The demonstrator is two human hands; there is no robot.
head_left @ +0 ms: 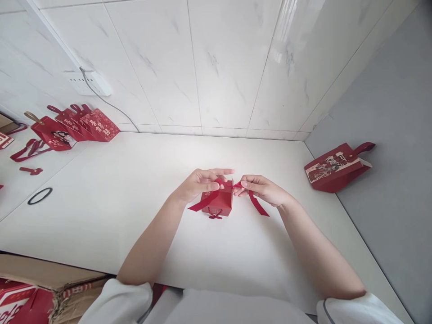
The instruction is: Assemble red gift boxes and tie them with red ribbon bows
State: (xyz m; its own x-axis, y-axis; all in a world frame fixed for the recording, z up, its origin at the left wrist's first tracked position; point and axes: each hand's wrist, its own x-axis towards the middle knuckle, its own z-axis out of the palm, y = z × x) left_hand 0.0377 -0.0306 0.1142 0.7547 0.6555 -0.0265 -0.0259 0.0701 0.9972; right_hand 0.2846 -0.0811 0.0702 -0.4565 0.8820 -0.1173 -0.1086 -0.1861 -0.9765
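A small red gift box (221, 202) rests on the white table in front of me, with a little red bow on its near side. Across its top runs a red ribbon (258, 204), with loose tails hanging on both sides. My left hand (199, 183) pinches the ribbon between thumb and fingers at the box's upper left, one finger stretched out to the right. At the right edge of the box, my right hand (263, 186) is closed on the other part of the ribbon. Between the hands the ribbon is drawn together at a narrow crossing; whether it is knotted I cannot tell.
Several red gift boxes with ribbon handles (101, 125) stand at the back left. Another red box (334, 166) leans near the grey partition (388, 126). A black ring (40, 196) lies on the left. A cardboard carton (43, 270) sits below the front left edge.
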